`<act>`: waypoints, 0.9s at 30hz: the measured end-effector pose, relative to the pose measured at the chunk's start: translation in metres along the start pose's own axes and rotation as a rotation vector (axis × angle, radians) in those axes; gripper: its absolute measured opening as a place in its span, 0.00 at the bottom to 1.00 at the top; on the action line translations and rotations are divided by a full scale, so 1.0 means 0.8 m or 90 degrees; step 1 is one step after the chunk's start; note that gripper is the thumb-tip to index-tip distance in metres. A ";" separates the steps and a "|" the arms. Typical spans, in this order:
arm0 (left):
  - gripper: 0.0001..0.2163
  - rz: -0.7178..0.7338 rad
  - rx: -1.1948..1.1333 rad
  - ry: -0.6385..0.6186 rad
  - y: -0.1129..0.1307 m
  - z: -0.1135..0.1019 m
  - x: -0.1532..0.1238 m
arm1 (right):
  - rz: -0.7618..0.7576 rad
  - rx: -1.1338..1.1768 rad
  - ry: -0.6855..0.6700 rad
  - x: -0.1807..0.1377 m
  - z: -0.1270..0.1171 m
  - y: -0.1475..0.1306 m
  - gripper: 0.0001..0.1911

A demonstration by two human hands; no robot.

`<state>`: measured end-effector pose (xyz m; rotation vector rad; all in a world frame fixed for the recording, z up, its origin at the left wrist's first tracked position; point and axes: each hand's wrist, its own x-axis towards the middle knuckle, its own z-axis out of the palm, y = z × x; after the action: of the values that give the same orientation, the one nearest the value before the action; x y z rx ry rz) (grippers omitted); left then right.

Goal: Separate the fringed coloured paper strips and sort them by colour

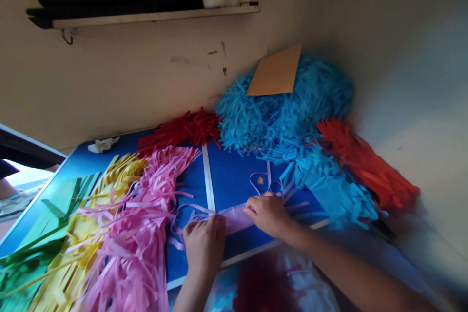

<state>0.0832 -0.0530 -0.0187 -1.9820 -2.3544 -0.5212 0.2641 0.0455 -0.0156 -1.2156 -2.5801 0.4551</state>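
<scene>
A pink fringed strip (237,218) of thin paper-like sheet lies across the blue table close to its front edge. My left hand (204,241) is closed over the strip's left end, where loose thin ribbons curl out. On the right part, my right hand (268,214) grips the same strip with curled fingers, and more cut ribbons fan out beyond it. The solid band between the hands looks fairly flat. My fingertips are partly hidden behind the knuckles. Left of my left hand lies a heap of pink fringe (142,234).
Yellow fringe (69,263) and green fringe (40,234) cover the table's left. Red fringe (183,129) and a large blue fringe pile (270,117) with a brown card (276,73) sit by the wall. Orange-red fringe (373,170) lies right. A shelf (157,17) hangs above.
</scene>
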 end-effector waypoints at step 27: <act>0.09 0.162 0.063 0.013 0.001 -0.007 0.024 | 0.053 -0.058 0.106 0.000 -0.019 0.016 0.04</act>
<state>0.0794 -0.0357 -0.0086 -2.1743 -2.0293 -0.4019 0.2783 0.0555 -0.0067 -1.3345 -2.4395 0.2434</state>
